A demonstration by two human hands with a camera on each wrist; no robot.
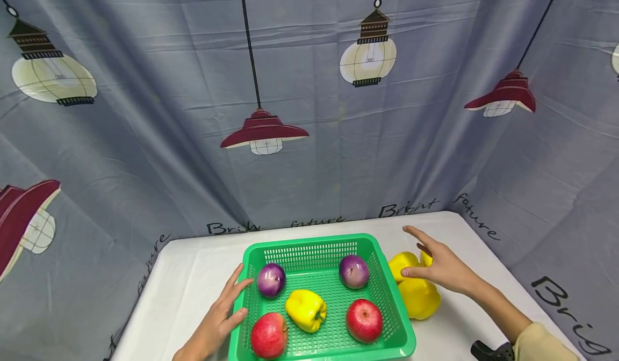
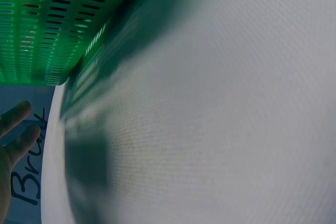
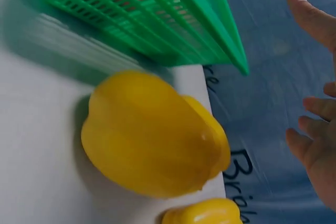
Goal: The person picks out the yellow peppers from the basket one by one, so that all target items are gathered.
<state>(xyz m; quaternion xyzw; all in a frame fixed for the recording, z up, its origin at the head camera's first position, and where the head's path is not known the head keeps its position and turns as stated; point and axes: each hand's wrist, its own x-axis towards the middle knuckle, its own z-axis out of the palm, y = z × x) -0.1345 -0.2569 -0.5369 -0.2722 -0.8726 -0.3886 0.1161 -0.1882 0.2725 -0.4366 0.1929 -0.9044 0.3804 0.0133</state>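
Note:
A green plastic basket (image 1: 329,352) holds a yellow bell pepper (image 1: 306,310), two purple onions, one on the left (image 1: 271,280) and one on the right (image 1: 354,272), and two red apples, one on the left (image 1: 268,335) and one on the right (image 1: 364,320). My left hand (image 1: 217,318) is at the basket's left rim, fingers spread; whether they touch it I cannot tell. To the right of the basket, my right hand (image 1: 447,267) hovers over several yellow peppers (image 1: 418,298), thumb and fingers apart, gripping nothing. The right wrist view shows a large yellow pepper (image 3: 152,135) beside the basket wall.
A white-covered table (image 1: 193,275) carries everything. Behind and around it hangs a grey-blue curtain (image 1: 309,189) printed with lamps and lettering. A black object (image 1: 490,352) lies by the right sleeve (image 1: 541,345).

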